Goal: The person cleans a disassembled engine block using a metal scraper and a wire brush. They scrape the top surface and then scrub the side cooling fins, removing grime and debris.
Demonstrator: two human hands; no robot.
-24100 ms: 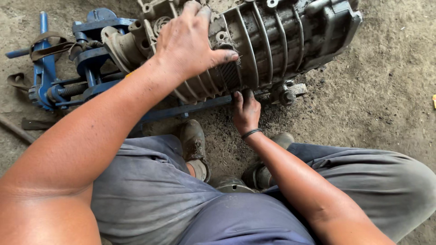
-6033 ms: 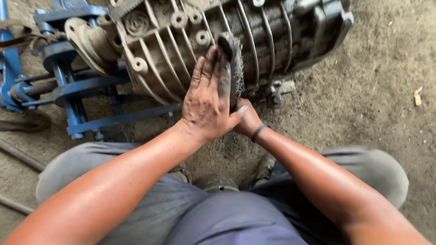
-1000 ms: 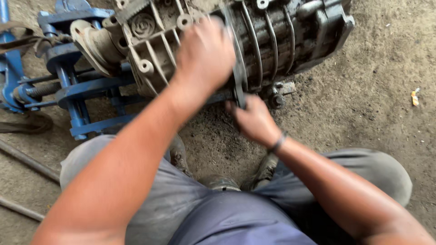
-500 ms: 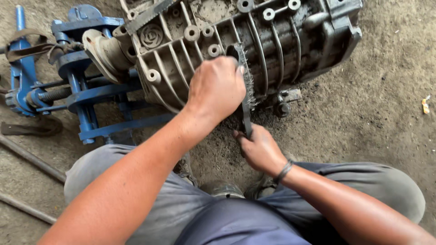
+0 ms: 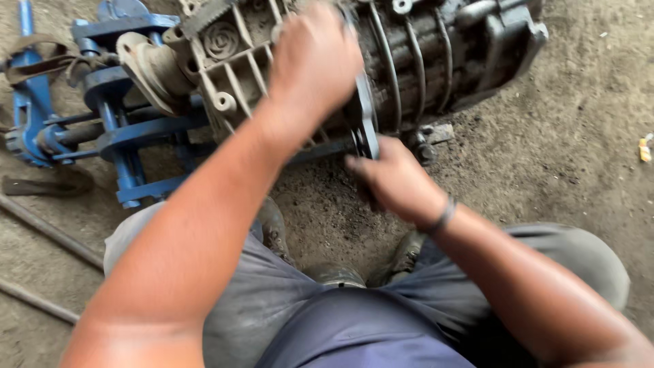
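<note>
While the left hand (image 5: 315,58) presses closed over the wire brush (image 5: 364,123) against the ribbed gearbox casing (image 5: 409,61), the right hand (image 5: 398,180) holds a closed grip on the brush's handle just below the casing. A blue stand (image 5: 116,129) sits left of the casing, and a small yellow scrap (image 5: 644,148) lies on the dirt floor well to its right.

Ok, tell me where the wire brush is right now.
In the head view the wire brush is at centre top, pressed against the ribbed gearbox casing, with the left hand on its upper part and the right hand on its handle.

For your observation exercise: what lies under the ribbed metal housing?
A blue steel stand carries the housing above dirt ground. Both hands and the brush cover the middle underside.
</note>
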